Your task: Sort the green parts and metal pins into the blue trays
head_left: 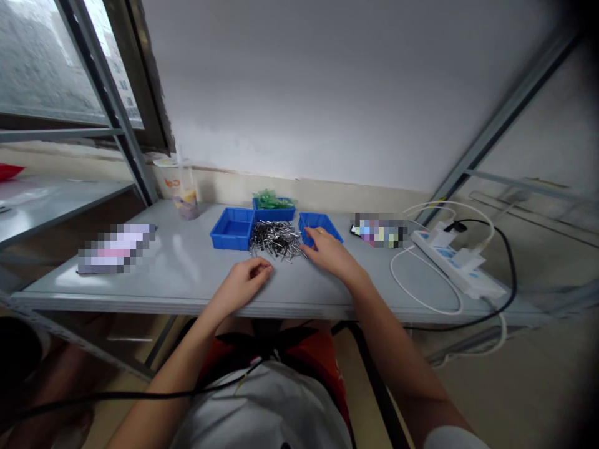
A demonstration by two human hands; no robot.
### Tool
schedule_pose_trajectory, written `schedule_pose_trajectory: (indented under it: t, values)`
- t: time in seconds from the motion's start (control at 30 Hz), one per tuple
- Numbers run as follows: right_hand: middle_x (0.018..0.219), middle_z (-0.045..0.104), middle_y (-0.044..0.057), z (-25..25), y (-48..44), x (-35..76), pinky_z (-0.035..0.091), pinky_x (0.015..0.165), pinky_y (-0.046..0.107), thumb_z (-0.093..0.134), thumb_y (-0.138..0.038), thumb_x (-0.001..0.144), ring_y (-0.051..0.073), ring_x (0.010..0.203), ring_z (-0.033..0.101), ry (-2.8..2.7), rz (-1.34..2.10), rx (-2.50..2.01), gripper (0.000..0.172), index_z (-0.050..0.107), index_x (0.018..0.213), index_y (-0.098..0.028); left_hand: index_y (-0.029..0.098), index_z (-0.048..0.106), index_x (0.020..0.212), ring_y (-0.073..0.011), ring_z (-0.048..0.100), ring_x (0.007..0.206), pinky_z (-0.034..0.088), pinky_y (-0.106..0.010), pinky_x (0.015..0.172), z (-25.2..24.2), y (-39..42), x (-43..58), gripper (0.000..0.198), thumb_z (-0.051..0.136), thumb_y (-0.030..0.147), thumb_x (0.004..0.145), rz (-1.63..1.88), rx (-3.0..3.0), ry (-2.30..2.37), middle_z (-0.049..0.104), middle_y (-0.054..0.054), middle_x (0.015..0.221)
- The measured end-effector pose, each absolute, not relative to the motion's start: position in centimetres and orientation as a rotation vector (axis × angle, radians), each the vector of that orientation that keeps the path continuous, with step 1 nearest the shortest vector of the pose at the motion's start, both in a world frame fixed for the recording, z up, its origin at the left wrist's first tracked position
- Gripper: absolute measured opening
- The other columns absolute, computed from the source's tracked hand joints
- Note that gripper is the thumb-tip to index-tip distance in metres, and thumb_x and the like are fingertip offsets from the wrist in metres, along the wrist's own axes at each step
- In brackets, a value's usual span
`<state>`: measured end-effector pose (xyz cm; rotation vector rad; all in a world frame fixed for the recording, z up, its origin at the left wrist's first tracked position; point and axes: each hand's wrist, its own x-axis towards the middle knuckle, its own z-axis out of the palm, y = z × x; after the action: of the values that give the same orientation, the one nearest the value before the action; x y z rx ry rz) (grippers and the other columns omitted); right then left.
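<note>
A loose heap of small, thin metal pieces, like nails or screws (277, 239), lies on the grey table (187, 280). My left hand (244, 280) rests by the table's front edge, in front of the heap, its fingers curled in; anything inside them is hidden. At the heap's right side is my right hand (327, 252), thumb and index finger apart, over the near edge of a blue bin (332, 226). That hand partly covers the bin's inside. Left of the heap stands another blue bin (233, 229), with nothing seen inside. Behind, a third blue bin (275, 213) holds green plastic pieces (270, 199).
A lidded drink cup (185, 193) stands at the back left, and a blurred-out phone-like item (116, 249) lies at the left. To the right are another blurred item (378, 229) and a white power strip (458, 265) with loose cables. Metal posts frame the table.
</note>
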<state>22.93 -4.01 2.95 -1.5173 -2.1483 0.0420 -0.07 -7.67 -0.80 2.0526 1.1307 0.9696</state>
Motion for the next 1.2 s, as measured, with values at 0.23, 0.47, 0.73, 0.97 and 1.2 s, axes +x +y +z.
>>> schedule_pose_trajectory:
  t: [0.23, 0.47, 0.73, 0.97, 1.2]
  values:
    - [0.106, 0.059, 0.016, 3.2, -2.3, 22.9, 0.044, 0.074, 0.038, 0.048, -0.031, 0.086, 0.027, 0.09, 0.058, -2.167, -0.166, -1.671, 0.031, 0.057, 0.111, -0.016, 0.019, 0.063, 0.088, -0.0184, 0.058, 0.069, 0.04, -0.027, 0.065, 1.0, -5.5, -1.8, 0.024, 0.042, 0.032, 0.087, 0.74, 2.454, 1.264, 0.066, -0.005, 0.079]
    - [0.102, 0.06, 0.014, 2.7, -2.2, 23.2, 0.042, 0.079, 0.034, 0.043, -0.027, 0.089, 0.024, 0.093, 0.058, -1.975, -0.242, -1.742, 0.026, 0.059, 0.107, -0.016, 0.016, 0.06, 0.086, -0.0189, 0.057, 0.074, 0.041, -0.027, 0.065, 1.3, -3.5, -2.5, 0.024, 0.038, 0.026, 0.09, 0.38, 3.085, 1.202, 0.061, -0.008, 0.081]
    - [0.116, 0.055, 0.016, 3.4, -2.4, 23.6, 0.042, 0.084, 0.033, 0.036, -0.029, 0.092, 0.026, 0.105, 0.053, -1.813, -0.434, -1.91, 0.041, 0.044, 0.128, -0.011, 0.013, 0.055, 0.087, -0.0182, 0.056, 0.075, 0.044, -0.028, 0.064, 0.2, -1.8, -1.9, 0.018, 0.039, 0.02, 0.091, 0.281, 3.439, 1.056, 0.057, -0.008, 0.082]
    - [0.108, 0.058, 0.019, 2.3, -2.2, 23.4, 0.039, 0.087, 0.038, 0.036, -0.04, 0.092, 0.029, 0.104, 0.051, -1.908, -0.478, -1.969, 0.043, 0.053, 0.114, -0.007, 0.015, 0.056, 0.097, -0.0198, 0.056, 0.088, 0.047, -0.029, 0.071, 0.1, -2.6, -2.0, 0.021, 0.038, 0.024, 0.092, 0.429, 3.293, 1.169, 0.056, -0.008, 0.095]
    - [0.107, 0.061, 0.016, 1.8, -2.2, 22.8, 0.04, 0.084, 0.037, 0.041, -0.04, 0.09, 0.029, 0.102, 0.051, -2.132, -0.371, -1.91, 0.04, 0.056, 0.112, -0.01, 0.016, 0.059, 0.091, -0.0191, 0.056, 0.086, 0.047, -0.03, 0.074, -0.3, -2.3, -2.0, 0.021, 0.039, 0.023, 0.091, 0.451, 3.109, 1.232, 0.057, -0.007, 0.089]
